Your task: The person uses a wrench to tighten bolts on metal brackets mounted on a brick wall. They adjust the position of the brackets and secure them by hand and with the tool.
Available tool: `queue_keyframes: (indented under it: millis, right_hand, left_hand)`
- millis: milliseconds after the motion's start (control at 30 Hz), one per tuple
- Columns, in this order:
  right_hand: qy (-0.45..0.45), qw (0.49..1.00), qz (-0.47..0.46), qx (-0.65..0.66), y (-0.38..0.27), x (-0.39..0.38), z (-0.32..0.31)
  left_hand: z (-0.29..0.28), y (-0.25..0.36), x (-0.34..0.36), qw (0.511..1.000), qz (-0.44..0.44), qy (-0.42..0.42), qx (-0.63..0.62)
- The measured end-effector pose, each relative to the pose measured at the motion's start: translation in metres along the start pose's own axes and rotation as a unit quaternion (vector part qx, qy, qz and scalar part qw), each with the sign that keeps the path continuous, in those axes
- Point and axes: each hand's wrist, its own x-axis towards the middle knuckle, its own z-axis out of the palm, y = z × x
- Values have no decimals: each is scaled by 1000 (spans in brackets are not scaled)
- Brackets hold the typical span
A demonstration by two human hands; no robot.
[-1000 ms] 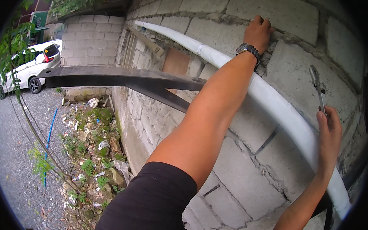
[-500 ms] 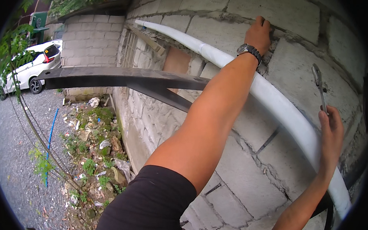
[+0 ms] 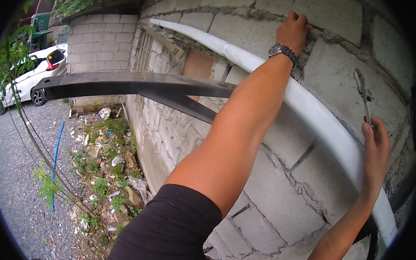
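My left hand [image 3: 292, 32], with a dark-strapped watch on its wrist, reaches up over the pipe to a rough mortar joint in the grey block wall [image 3: 340, 84]. Its fingers are bent and closed against the joint, and whatever their tips may hold is hidden. Lower on the right, my right hand [image 3: 376, 146] is closed round one end of a metal wrench [image 3: 362, 90], whose head points up along the wall. A pale grey-white pipe [image 3: 316, 110] runs diagonally along the wall, passing beneath my left forearm and beside my right hand.
A dark steel beam [image 3: 136, 83] with a brace juts out left of my left arm. Beyond are a rubble strip [image 3: 109, 157] with weeds and litter, a thin sapling [image 3: 38, 149], a blue pipe [image 3: 57, 150] on gravel and a parked white car [image 3: 29, 77].
My left hand has shifted slightly upward at the joint, and its fingers have changed pose a little. The right hand still holds the wrench in nearly the same place.
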Motion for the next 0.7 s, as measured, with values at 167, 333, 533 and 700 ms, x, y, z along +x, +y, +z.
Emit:
queue_keyframes:
  millis: [167,333,533,700]
  right_hand:
    - [-2,999,30,15,-19,-1,14]
    - [14,999,25,18,-21,0,7]
    - [-2,1000,20,18,-19,-1,3]
    - [-5,999,31,18,-24,-1,2]
  left_hand:
    - [-9,-21,-3,999,35,25,32]
    - [-3,-13,3,1000,18,1,7]
    - [-4,-3,4,999,-15,-15,42]
    - [-7,0,8,997,-34,-36,60]
